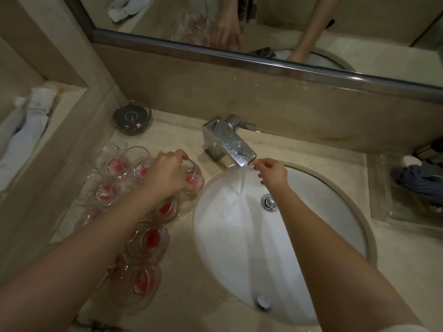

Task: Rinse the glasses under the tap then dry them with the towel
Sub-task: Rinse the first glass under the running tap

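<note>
The left hand [167, 171] grips the rim of a glass [193, 178] standing among other glasses [148, 238] on the worktop [182, 271]. The right hand [273, 172], fingers loosely curled and holding nothing, hovers beside the running tap [236, 144] over the sink [287, 248].

No words, brands or numbers are showing legibly. The dark insert of the round glass dish [132, 116] on the tabletop [182, 279] is bearing a pale curled mark, too blurred to read.
</note>
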Tool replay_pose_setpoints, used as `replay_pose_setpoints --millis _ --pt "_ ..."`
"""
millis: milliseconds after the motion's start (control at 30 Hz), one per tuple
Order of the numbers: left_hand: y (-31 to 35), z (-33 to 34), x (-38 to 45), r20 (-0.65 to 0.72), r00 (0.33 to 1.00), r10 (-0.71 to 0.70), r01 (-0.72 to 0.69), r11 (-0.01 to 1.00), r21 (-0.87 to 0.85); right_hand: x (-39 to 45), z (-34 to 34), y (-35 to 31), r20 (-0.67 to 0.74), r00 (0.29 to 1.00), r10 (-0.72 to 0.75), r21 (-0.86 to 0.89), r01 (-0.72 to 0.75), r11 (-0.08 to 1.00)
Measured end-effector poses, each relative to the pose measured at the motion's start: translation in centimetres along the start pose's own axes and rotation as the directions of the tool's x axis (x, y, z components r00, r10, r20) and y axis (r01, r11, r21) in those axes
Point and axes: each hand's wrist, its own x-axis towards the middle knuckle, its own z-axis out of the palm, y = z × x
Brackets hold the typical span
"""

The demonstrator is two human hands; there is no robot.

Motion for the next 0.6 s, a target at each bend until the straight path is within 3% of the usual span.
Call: replay_pose_setpoints --millis 167,333,500,600 --pt "2.3 2.4 0.4 0.057 0.998 -0.006 0.016 0.982 -0.188 -1.5 0.3 1.9 0.138 0.975 0.175 0.191 -0.200 0.961" --pt "4.7 4.6 0.5 0.111 0.993 -0.043 0.086 0.902 -0.423 -2.1 0.1 2.8 0.257 0.933 0.253 0.232 -0.314 0.921" --pt "6.2 6.3 1.2 0.228 0.972 -0.063 0.193 0.767 -0.612 -2.4 -0.9 3.8 0.491 0.812 0.316 0.263 -0.484 0.835" --pt "6.6 7.3 1.7 0.283 0.957 -0.070 0.258 0.658 -0.708 -2.6 -1.2 4.3 0.590 0.749 0.301 0.389 -0.591 0.707"
